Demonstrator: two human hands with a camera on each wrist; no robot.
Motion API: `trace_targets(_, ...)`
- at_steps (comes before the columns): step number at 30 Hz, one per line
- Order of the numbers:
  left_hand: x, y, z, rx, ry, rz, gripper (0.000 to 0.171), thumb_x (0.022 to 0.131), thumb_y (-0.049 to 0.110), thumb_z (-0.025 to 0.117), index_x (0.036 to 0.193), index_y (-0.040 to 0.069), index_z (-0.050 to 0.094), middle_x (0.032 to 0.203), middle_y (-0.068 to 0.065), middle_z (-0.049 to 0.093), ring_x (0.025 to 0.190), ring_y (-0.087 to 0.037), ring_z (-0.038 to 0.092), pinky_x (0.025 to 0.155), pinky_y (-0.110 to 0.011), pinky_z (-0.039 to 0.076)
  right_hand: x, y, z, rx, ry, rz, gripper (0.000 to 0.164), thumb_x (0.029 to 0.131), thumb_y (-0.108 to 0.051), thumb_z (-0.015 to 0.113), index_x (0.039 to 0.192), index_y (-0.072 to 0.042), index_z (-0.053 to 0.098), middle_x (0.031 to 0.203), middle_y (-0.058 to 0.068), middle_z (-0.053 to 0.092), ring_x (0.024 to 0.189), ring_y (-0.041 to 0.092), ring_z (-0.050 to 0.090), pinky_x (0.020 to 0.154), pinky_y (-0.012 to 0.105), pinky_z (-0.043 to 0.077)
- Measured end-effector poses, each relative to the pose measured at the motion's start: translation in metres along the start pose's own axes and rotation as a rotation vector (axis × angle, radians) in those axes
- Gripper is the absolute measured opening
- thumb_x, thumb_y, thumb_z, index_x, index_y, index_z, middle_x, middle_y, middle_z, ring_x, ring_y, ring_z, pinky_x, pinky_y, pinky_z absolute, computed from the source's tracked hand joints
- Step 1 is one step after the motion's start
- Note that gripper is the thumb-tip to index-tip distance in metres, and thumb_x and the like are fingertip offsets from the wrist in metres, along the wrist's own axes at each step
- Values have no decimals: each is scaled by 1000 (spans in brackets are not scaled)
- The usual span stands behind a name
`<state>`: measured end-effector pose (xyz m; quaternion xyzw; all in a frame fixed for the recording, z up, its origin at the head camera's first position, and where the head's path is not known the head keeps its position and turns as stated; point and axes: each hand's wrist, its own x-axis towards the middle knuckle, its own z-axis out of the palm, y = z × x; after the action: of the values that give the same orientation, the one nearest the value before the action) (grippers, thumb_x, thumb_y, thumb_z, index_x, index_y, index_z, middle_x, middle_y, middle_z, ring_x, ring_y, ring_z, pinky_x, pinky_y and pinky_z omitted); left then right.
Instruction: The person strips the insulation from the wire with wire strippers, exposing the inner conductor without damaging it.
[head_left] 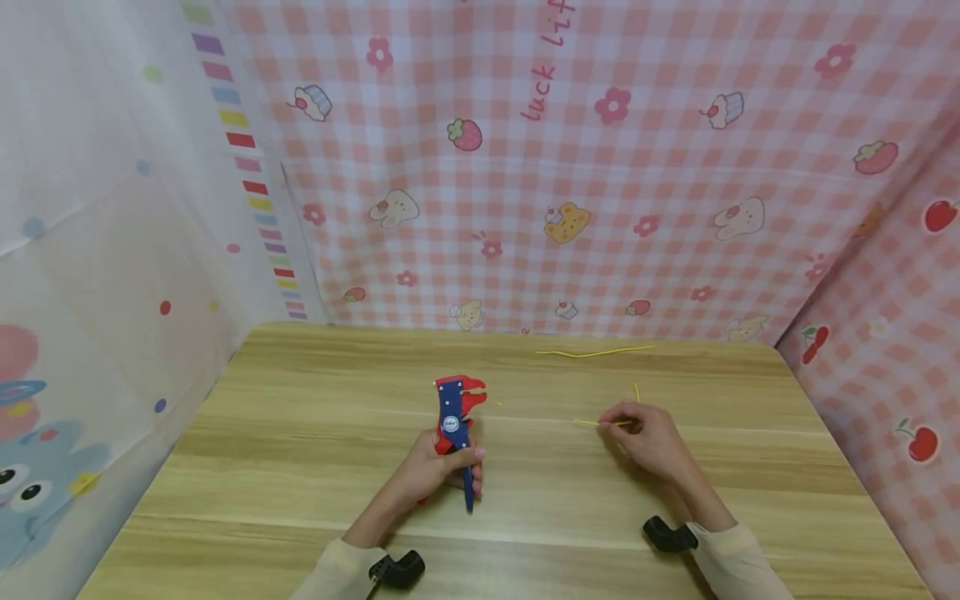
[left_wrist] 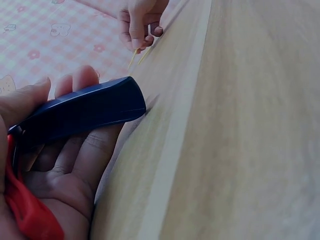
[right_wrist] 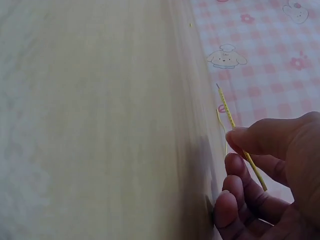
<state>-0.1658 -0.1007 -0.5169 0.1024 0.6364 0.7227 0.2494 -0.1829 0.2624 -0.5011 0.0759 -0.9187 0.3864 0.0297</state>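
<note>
My left hand (head_left: 424,471) holds a wire stripper (head_left: 452,408) with a blue body and red jaws, its head pointing away from me. In the left wrist view the blue handle (left_wrist: 85,111) lies across the fingers, with the thumb along it and a red handle (left_wrist: 32,212) near the palm. Off to the right, my right hand (head_left: 651,435) pinches a thin yellow wire (right_wrist: 227,108) between thumb and forefinger. A short bare metal tip shows at the wire's far end in the right wrist view. The wire is apart from the stripper.
Another yellow wire (head_left: 596,354) lies along the table's back edge. A tiny yellow scrap (head_left: 499,404) rests on the wooden table (head_left: 300,433) just right of the stripper's jaws. Patterned cloth (head_left: 525,183) hangs behind the table and at both sides.
</note>
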Motion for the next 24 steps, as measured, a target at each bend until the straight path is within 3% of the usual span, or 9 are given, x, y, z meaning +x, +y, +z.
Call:
trace_targets(9,0,1,-3,-16,-30,-21,30,96,26,73,107,2,59,83,-6,73,73,-20,75,78,-46,65,-3,3,-2,-101,7,-4,8,93,-21,76,89,-15,79,94,3,75,85,14,63,72,26,49)
trace_targets(14,0,2,-3,-22,-31,-29,28,96,25,74,106,3,59,84,-6,74,74,-20,76,79,-45,65,-4,1,-3,-100,-1,-11,12,93,-24,77,89,-13,78,89,0,72,80,13,56,69,24,44)
trace_targets(24,2,-1,-5,-23,-24,-38,22,99,20,70,108,3,59,84,-6,74,75,-22,76,79,-46,65,-3,3,-3,-111,-24,-24,5,90,-18,78,94,-15,76,87,-2,72,80,11,59,69,24,47)
